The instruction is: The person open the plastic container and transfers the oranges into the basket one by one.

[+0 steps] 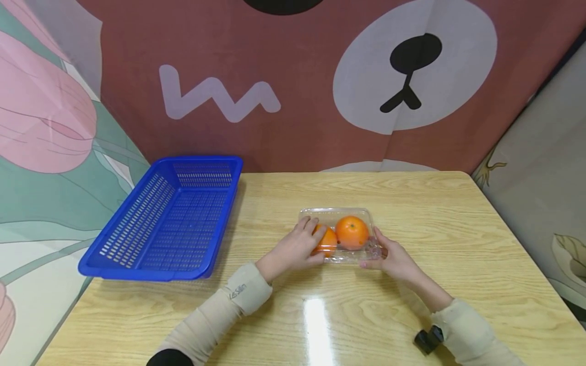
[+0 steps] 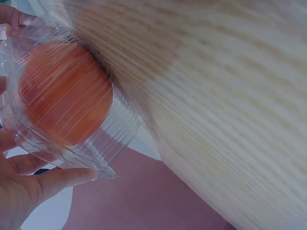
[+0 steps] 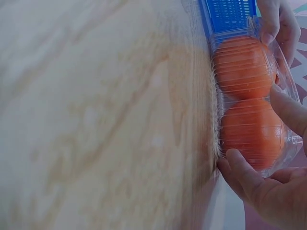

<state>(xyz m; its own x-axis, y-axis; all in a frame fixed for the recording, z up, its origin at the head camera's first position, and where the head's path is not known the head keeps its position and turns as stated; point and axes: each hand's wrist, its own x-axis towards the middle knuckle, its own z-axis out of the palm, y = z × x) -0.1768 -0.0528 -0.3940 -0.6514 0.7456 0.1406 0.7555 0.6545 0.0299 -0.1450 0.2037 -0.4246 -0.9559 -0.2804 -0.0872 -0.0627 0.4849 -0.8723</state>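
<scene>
Two oranges sit side by side in a clear plastic container [image 1: 316, 211] on the table. My left hand [image 1: 297, 247] grips the container's left side, its fingers bent over the left orange [image 1: 328, 242] and its thumb at the front edge. The right orange [image 1: 352, 232] shows whole in the head view. At the right end my right hand [image 1: 399, 262] holds the container between thumb and fingers. Ribbed clear wall covers the orange [image 2: 67, 91] in the left wrist view. In the right wrist view, the right hand's fingertips [image 3: 236, 158] lie against the container near the tabletop.
A blue slotted plastic basket [image 1: 215, 244] stands on the left of the wooden table [image 1: 412, 198], with nothing visible in it. Behind the table hangs a brown cloth [image 1: 297, 137] with a bear print. A small black device [image 1: 428, 340] sits at the right wrist.
</scene>
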